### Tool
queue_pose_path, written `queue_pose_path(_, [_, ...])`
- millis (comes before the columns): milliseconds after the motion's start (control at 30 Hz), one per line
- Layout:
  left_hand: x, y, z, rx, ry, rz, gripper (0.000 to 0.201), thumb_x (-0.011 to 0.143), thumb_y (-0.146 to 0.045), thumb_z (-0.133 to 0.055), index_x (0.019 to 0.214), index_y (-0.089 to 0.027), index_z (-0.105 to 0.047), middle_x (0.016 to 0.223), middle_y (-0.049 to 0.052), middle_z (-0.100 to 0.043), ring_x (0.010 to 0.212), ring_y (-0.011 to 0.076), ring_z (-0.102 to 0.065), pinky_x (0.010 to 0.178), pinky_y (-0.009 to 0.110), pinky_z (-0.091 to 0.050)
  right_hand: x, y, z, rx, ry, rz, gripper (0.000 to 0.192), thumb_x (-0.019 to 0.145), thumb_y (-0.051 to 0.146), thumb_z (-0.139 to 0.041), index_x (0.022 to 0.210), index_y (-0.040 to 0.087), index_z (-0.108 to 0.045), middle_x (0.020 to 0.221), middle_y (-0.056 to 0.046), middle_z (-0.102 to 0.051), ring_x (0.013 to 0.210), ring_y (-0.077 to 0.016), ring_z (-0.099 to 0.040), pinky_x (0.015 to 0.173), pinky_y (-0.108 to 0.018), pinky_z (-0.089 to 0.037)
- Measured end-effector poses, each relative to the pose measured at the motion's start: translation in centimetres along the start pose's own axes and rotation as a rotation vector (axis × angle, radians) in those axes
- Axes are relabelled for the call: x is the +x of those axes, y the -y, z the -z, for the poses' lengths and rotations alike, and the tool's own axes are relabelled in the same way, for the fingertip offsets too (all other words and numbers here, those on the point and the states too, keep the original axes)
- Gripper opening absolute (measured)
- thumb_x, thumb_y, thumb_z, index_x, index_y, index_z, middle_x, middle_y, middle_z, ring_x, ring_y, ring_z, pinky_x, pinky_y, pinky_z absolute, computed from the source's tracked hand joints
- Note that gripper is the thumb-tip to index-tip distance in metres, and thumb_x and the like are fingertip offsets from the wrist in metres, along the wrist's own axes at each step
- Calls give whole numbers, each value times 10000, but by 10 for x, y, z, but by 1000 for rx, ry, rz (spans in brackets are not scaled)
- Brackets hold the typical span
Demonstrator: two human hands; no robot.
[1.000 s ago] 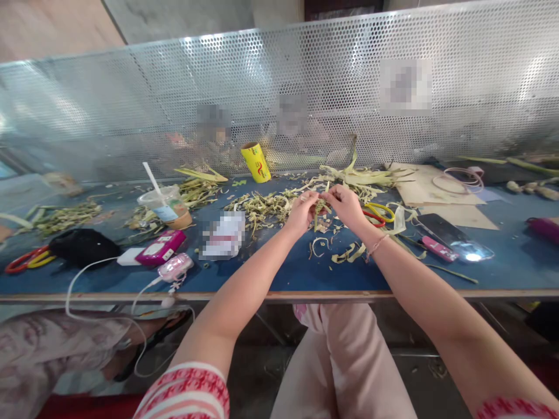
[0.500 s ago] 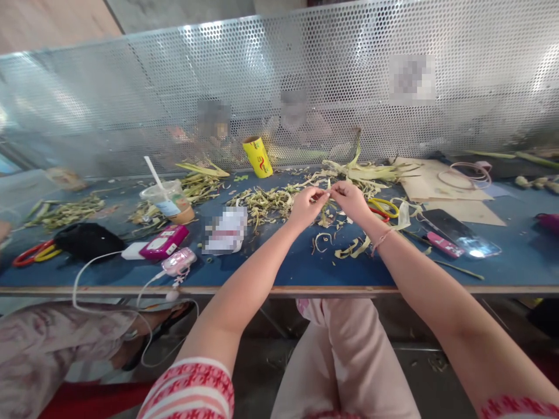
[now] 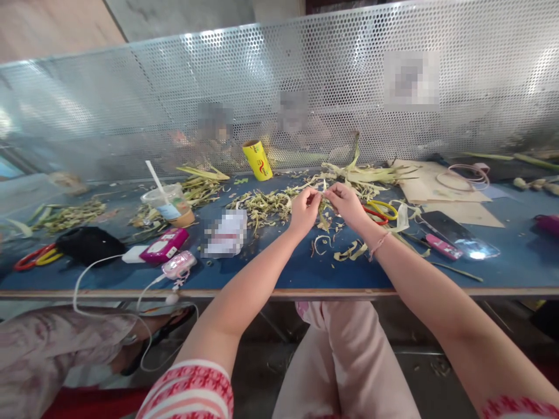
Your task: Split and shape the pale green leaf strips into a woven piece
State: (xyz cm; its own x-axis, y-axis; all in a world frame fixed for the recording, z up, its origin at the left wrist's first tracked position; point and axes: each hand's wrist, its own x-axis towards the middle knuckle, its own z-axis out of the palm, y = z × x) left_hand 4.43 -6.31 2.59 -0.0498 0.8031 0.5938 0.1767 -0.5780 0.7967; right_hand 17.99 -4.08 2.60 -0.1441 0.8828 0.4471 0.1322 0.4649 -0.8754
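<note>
My left hand and my right hand meet fingertip to fingertip above the blue table. Between the pinched fingers a small pale plant piece pokes upward; its lower end is hidden. Under and beside my hands lies a heap of shredded yellow-green plant strips. Behind my right hand rests a bunch of long pale leaves. Scissors with yellow and red handles lie partly covered by my right wrist.
A yellow cardboard tube stands near the perforated metal screen. To the left are a plastic cup with a straw, a black pouch and a magenta box. A phone and brown paper lie right.
My two hands have shifted slightly left, still pinching together. The left hand's fingers are drawn more upright. Things on the table have stayed put.
</note>
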Motion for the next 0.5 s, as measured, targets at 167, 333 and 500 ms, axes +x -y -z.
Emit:
queue_pose_path(167, [2,6,0,-35,6,61,230,846,-259,-613,648,-195,-515,575,-38,-448,578,109,-400,606,255,-304,3,-5,-1,-9,7,7,386,791,584,-584,716,247,-413,540,74,-315,468,-90,-307,462,-256,-299])
queue_pose_path(333, [3,12,-1,-54,38,84,221,860,-253,-611,678,-203,-496,576,-44,-420,570,112,-382,614,261,-300,4,-9,0,-51,24,13,348,813,552,-555,734,246,-410,551,72,-344,472,-93,-327,474,-259,-294])
queue_pose_path(500, [3,19,-3,-116,24,109,251,839,-363,-676,722,-217,-508,613,-35,-441,605,127,-430,677,277,-385,2,-3,2,-93,20,3,237,850,403,-527,724,244,-406,560,62,-366,512,-106,-352,502,-258,-289])
